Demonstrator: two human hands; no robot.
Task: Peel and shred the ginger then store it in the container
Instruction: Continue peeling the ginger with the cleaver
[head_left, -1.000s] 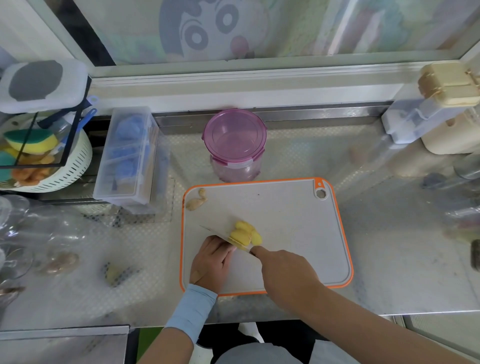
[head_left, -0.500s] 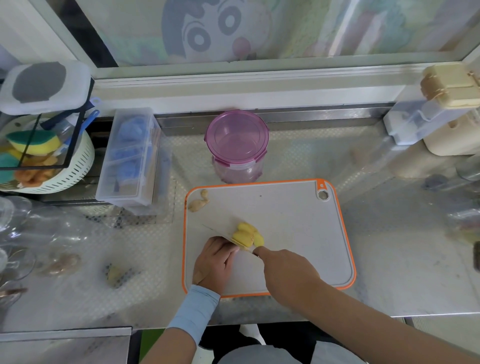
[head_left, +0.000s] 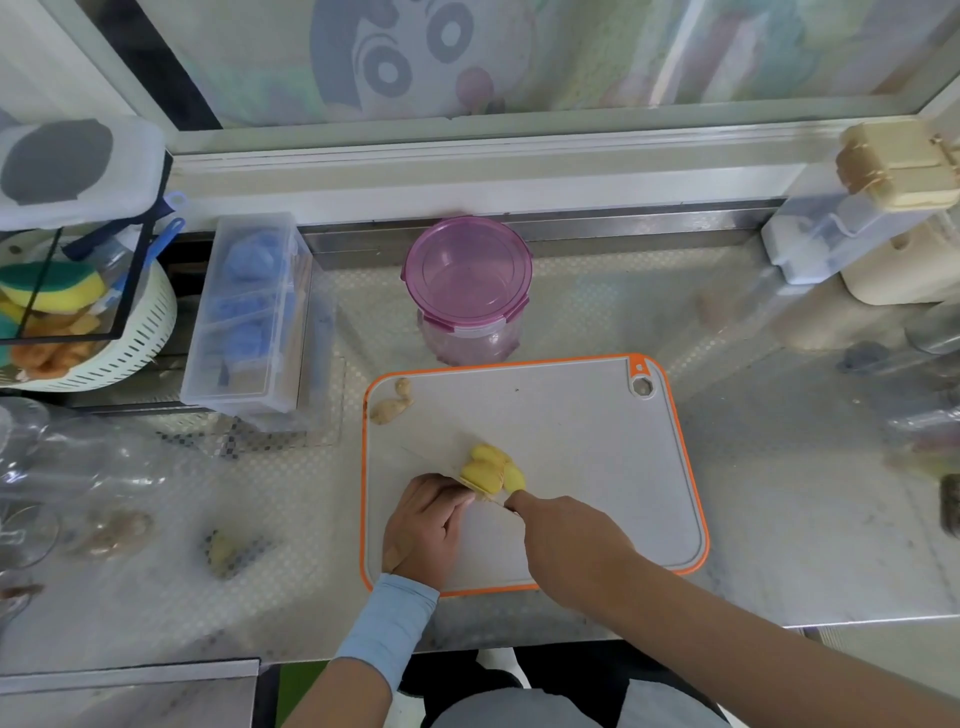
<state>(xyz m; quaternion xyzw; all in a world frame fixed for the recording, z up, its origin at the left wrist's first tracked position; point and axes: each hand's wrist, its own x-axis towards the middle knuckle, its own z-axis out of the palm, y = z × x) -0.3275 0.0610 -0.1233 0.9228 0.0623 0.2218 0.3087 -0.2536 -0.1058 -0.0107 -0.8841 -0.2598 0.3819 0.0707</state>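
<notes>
Left hand (head_left: 426, 525): curled fingertips (head_left: 460, 496) hold the peeled yellow ginger (head_left: 488, 467).
Right hand (head_left: 566, 540): fist grips the thin-bladed knife (head_left: 431, 464).
Risk: the blade slips and nicks the fingertips.

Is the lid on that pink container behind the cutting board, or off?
On. The lid sits flat over the upright container, covering its mouth. Whether its side clips are latched, I cannot tell.
</notes>
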